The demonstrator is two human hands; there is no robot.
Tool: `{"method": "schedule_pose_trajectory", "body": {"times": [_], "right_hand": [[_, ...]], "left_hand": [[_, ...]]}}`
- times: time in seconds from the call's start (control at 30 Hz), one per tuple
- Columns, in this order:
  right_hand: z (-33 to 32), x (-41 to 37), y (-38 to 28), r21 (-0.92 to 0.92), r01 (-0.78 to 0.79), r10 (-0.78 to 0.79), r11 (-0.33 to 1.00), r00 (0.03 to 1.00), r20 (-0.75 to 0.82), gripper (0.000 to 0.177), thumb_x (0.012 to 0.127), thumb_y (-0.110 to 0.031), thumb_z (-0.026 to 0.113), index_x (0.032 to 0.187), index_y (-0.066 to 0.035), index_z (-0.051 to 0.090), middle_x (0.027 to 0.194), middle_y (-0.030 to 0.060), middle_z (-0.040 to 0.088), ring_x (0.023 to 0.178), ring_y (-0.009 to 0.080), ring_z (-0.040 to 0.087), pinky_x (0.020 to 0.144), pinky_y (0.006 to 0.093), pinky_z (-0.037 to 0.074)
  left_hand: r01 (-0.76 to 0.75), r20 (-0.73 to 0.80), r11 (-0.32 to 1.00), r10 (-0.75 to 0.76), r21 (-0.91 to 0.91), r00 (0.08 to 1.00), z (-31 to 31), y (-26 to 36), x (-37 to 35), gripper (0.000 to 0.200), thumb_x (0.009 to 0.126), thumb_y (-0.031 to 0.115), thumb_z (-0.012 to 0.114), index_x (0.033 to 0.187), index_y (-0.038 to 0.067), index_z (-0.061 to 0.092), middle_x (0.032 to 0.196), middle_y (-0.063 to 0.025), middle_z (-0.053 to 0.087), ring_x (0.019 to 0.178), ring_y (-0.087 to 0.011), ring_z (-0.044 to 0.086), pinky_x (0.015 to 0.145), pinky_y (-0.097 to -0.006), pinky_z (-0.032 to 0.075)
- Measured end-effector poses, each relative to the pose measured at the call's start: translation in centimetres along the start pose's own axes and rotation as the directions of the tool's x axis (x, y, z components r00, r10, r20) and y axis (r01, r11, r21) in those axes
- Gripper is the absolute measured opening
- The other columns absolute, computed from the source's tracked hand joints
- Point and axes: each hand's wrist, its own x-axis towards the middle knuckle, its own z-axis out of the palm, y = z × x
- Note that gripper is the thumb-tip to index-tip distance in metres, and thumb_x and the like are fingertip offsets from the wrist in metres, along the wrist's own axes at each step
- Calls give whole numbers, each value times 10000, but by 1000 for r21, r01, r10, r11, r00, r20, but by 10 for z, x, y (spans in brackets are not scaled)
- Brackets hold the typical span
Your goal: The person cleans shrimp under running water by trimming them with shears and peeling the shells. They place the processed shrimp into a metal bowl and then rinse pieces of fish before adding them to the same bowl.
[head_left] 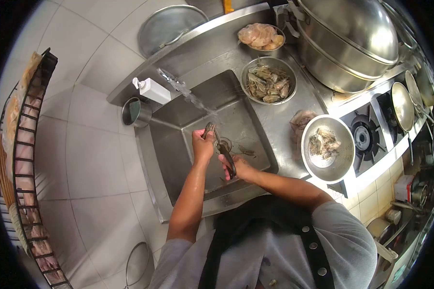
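Observation:
Over the sink (166, 154), my left hand (202, 146) pinches a greyish shrimp (209, 129). My right hand (239, 167) is closed around the black handles of a pair of scissors (225, 156), whose metal blades point up beside the shrimp. Small shrimp scraps (246, 151) lie on the sink floor near the drain. On the counter behind the sink, a metal bowl (292, 91) holds several whole shrimp (270, 82). To the right, a larger metal bowl (343, 161) contains greyish pieces (324, 143) that look like shrimp.
Clear water runs from the faucet (171, 79) into the sink. A white pump bottle (154, 91) and metal cup (136, 112) stand on the left. A bowl of bagged food (260, 36), large steamer pot (347, 45) and gas burner (363, 136) are to the right.

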Motion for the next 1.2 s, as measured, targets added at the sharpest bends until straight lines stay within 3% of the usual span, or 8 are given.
{"method": "schedule_pose_trajectory", "body": {"times": [0.1, 0.17, 0.23, 0.33, 0.67, 0.97, 1.03, 1.2], "right_hand": [[-3, -2, 4, 78, 97, -96, 992, 995, -18, 614, 802, -671, 572, 801, -57, 563, 677, 61, 594, 526, 149, 581, 421, 224, 397], [-13, -10, 3, -60, -35, 41, 998, 994, 102, 682, 803, -734, 490, 853, -58, 562, 709, 62, 601, 581, 153, 598, 456, 241, 403], [-12, -25, 2, -43, -72, 79, 997, 977, 198, 734, 797, -771, 429, 894, -55, 556, 726, 64, 606, 625, 157, 607, 483, 256, 408], [-4, -38, -3, -34, -127, 132, 991, 945, 300, 840, 778, -833, 318, 972, -47, 542, 759, 69, 620, 699, 163, 619, 530, 278, 415], [-2, -1, -8, -86, -114, 126, 990, 980, 152, 856, 733, -866, 352, 911, -52, 546, 706, 54, 609, 612, 161, 610, 488, 252, 401], [-18, 3, -2, -162, 60, -53, 985, 997, 48, 578, 865, -595, 547, 728, -33, 529, 574, 26, 528, 477, 143, 555, 458, 304, 439], [-20, 3, 6, -157, 205, -197, 966, 978, 63, 549, 871, -573, 557, 725, -45, 537, 568, 18, 528, 436, 142, 534, 445, 288, 433], [-31, -11, -2, -99, 17, -2, 995, 989, 146, 599, 869, -647, 481, 826, -54, 557, 640, 21, 577, 529, 128, 575, 448, 256, 420]], "left_hand": [[104, -19, 985, -108, -135, 994, -6, 22, -7, 265, 878, 131, 622, 1052, 0, 472, 832, -60, 578, 719, -127, 546, 653, -273, 457], [193, -27, 948, -207, -254, 978, -7, 18, -1, 247, 866, 103, 642, 1026, 4, 482, 849, -63, 582, 755, -127, 543, 719, -269, 452], [-25, -220, 987, -11, -157, 975, -9, -6, 13, 228, 847, 104, 673, 978, 6, 515, 828, -40, 580, 734, -112, 532, 702, -262, 450], [-27, -292, 978, -36, -207, 956, -9, -4, 13, 218, 835, 103, 693, 957, 23, 531, 852, -20, 568, 754, -112, 523, 714, -273, 440], [23, -160, 967, -65, -253, 985, 5, 6, -7, 298, 800, 139, 740, 985, 15, 543, 884, -40, 596, 766, -122, 544, 716, -269, 450], [108, -140, 942, -159, -316, 977, -3, 9, -5, 254, 806, 124, 735, 956, -15, 585, 849, -45, 630, 717, -98, 563, 661, -239, 467], [158, -97, 939, -196, -304, 976, -9, 16, -7, 252, 815, 148, 727, 953, -13, 591, 837, -43, 635, 688, -97, 568, 599, -232, 463], [208, -7, 913, -225, -352, 974, -20, 6, 1, 265, 815, 168, 730, 959, -7, 592, 840, -44, 636, 667, -95, 571, 538, -217, 450]]}}
